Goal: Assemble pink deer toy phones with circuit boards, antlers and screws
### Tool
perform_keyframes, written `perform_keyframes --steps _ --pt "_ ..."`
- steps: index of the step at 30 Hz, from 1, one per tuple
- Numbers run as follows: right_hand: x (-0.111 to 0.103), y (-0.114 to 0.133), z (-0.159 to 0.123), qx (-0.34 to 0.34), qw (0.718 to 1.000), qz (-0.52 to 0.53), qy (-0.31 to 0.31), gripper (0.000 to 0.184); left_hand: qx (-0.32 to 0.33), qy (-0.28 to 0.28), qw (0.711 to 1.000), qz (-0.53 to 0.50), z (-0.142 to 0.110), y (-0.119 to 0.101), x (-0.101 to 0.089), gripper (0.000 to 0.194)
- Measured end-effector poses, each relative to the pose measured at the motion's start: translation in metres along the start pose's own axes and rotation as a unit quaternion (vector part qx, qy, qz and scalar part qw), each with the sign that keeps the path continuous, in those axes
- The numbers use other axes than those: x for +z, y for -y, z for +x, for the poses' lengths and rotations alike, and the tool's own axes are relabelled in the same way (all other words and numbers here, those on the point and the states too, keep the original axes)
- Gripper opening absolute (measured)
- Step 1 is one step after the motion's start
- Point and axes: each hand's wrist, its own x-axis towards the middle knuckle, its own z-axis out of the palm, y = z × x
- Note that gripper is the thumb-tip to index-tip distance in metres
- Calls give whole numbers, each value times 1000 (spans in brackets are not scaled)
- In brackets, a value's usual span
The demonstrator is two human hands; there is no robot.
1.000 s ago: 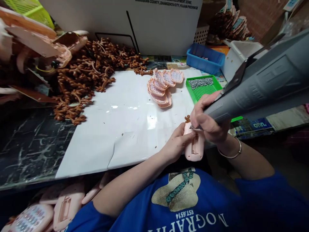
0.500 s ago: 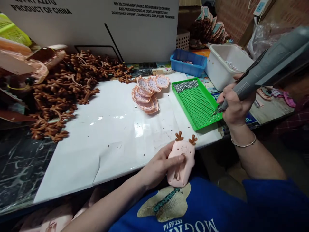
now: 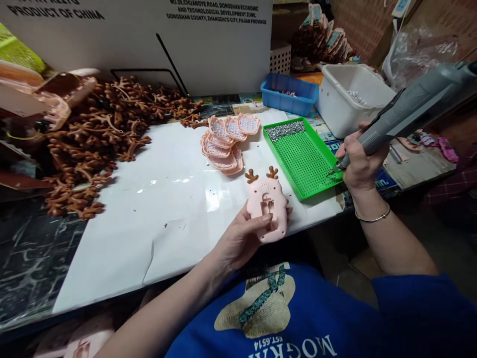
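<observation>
My left hand (image 3: 244, 233) grips a pink plastic toy casing (image 3: 276, 199) with two brown antlers on top. Its back faces me, showing screw holes, a patch of small holes and a battery compartment, with my thumb over that recess. My right hand (image 3: 361, 161) is wrapped round a grey electric screwdriver (image 3: 406, 117), tilted with its bit pointing down to the left. The bit tip is over the right corner of a green perforated tray (image 3: 294, 186). Small silvery screws (image 3: 286, 130) lie heaped at the tray's far end.
Brown antler pieces (image 3: 108, 119) are piled at the left. Several pink-rimmed panels (image 3: 223, 144) lie on the white work surface (image 3: 149, 223). Behind the tray stand a blue bin (image 3: 288, 102) and a white bin (image 3: 335, 99). A large white carton (image 3: 219, 54) blocks the back.
My left hand has lifted the pink toy casing forward, away from my body and over the table edge. The screwdriver in my right hand has tilted slightly lower, its bit still at the tray.
</observation>
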Motion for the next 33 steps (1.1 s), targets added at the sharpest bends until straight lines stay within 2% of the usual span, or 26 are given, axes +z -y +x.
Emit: perform_keyframes --steps 3,5,9,11,13,15,19,25,30,33 --pt "0 1 3 -8 1000 7 5 38 28 -20 999 -8 11 -1 3 53" --pt "2 10 6 5 1000 9 6 34 44 -30 998 -25 17 1 4 49" --pt "20 55 1 17 998 59 7 26 65 -34 996 -45 23 5 3 45" --pt "34 82 -10 80 988 120 50 25 66 -39 996 -46 23 6 3 47" --pt "47 102 -25 96 972 201 81 28 69 -42 995 -50 23 6 3 46" --pt "57 113 -39 123 958 232 120 32 77 -41 995 -57 23 6 2 45" --pt "65 111 -55 142 949 239 152 35 84 -37 994 -62 25 8 0 43" --pt "62 97 -64 150 942 226 197 37 85 -22 994 -67 26 10 -1 42" --pt "60 85 -75 118 952 181 216 35 93 -40 993 -61 28 10 0 37" --pt "61 79 -79 94 945 185 253 30 93 -50 993 -50 30 8 -1 37"
